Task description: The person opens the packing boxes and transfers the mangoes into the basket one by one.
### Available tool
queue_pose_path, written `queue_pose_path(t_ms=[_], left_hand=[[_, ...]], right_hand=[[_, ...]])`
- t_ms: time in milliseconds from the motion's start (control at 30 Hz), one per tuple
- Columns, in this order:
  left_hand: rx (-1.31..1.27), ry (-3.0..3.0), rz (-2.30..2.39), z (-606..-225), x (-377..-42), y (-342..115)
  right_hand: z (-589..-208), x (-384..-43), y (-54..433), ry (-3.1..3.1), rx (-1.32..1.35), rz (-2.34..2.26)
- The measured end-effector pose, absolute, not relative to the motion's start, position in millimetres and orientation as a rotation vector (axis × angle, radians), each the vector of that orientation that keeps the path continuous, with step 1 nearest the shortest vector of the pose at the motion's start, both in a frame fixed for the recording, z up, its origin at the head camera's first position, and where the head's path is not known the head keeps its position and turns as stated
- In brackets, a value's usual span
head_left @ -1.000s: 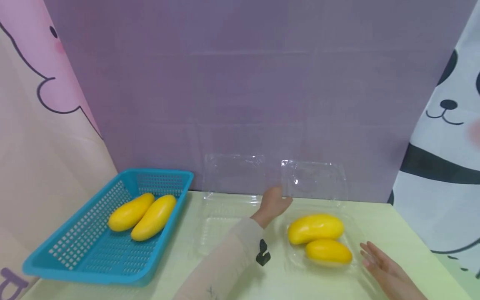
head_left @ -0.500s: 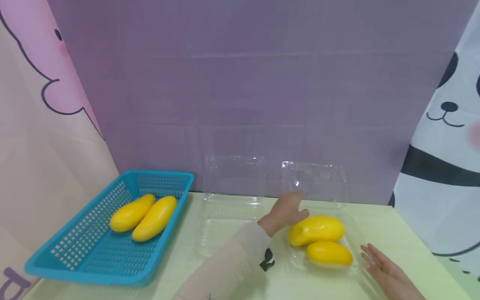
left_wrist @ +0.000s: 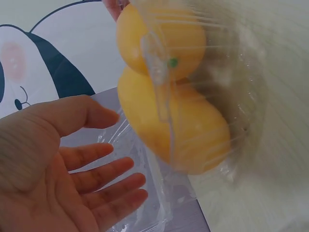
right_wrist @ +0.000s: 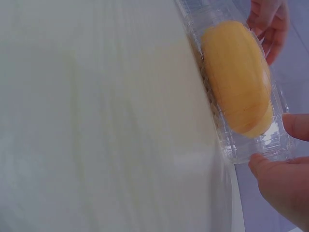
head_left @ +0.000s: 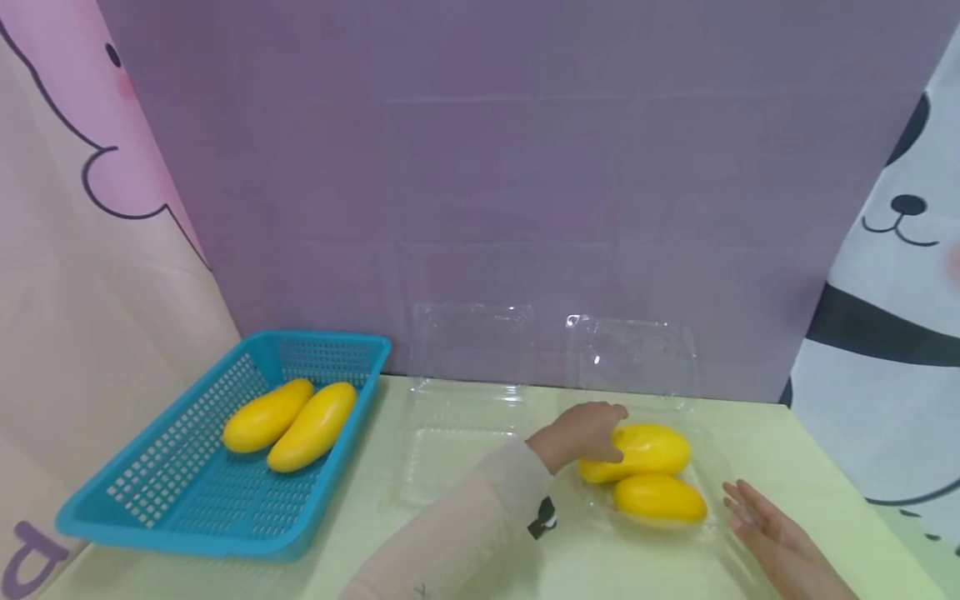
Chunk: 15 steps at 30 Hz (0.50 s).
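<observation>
Two yellow mangoes, the rear one (head_left: 656,450) and the front one (head_left: 660,498), lie side by side in a clear plastic clamshell box (head_left: 708,454) whose lid (head_left: 637,354) stands raised behind. My left hand (head_left: 581,435) hangs over the left end of the rear mango, partly covering it. In the left wrist view its fingers (left_wrist: 108,176) are spread and loosely straight, holding nothing, beside the box. My right hand (head_left: 780,537) is at the box's right side, fingers extended. The right wrist view has its thumb and a finger (right_wrist: 270,166) at the end of the box wall; whether they touch it is unclear.
A blue plastic basket (head_left: 187,542) with two more mangoes (head_left: 311,429) stands at the left. Between it and the filled box sits a second clear clamshell box (head_left: 450,458), lid raised. A purple backdrop (head_left: 480,167) rises behind the pale table (head_left: 600,575).
My left hand has moved right and slightly forward, from between the two raised lids to over the rear mango's left end. The right hand stays almost in place.
</observation>
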State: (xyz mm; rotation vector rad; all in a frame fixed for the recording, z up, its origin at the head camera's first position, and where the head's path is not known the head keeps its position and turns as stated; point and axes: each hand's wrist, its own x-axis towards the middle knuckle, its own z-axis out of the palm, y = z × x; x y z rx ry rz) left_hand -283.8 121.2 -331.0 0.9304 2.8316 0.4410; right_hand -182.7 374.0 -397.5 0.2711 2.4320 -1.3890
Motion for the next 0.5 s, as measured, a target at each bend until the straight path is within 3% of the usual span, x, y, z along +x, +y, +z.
queue_pose_path(t_ms=[500], left_hand=[[0.815,2.802,0.332,-351,-283,138]], right_hand=[[-398,-188,375,2.398,0.288,-1.396]])
